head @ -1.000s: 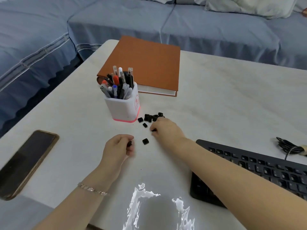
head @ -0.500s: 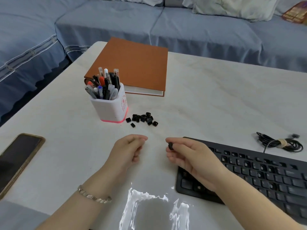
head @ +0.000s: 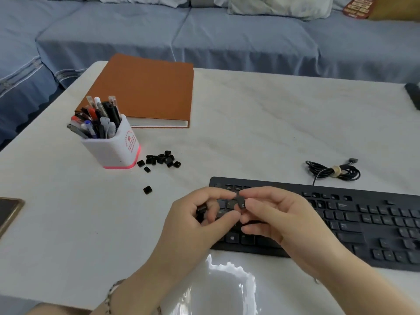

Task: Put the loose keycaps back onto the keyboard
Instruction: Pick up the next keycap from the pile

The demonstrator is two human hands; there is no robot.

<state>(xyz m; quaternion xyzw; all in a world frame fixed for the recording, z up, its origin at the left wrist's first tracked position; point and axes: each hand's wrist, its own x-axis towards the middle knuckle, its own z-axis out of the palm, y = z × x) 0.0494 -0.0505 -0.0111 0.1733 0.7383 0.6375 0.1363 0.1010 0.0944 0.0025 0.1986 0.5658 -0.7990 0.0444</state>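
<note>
My right hand has its grip closed on one black keycap, pinched between thumb and forefinger above the left end of the keyboard. At its 9 o'clock, the left hand has its grip curled round a second keycap, with its forefinger tip just beside the pinched one. From the hands, a lone keycap lies on the bench at 10 o'clock. Beyond it the loose pile sits just beside the pen cup. I see an orange book at 11 o'clock, a coiled cable at 2 o'clock and a phone at 9 o'clock.
</note>
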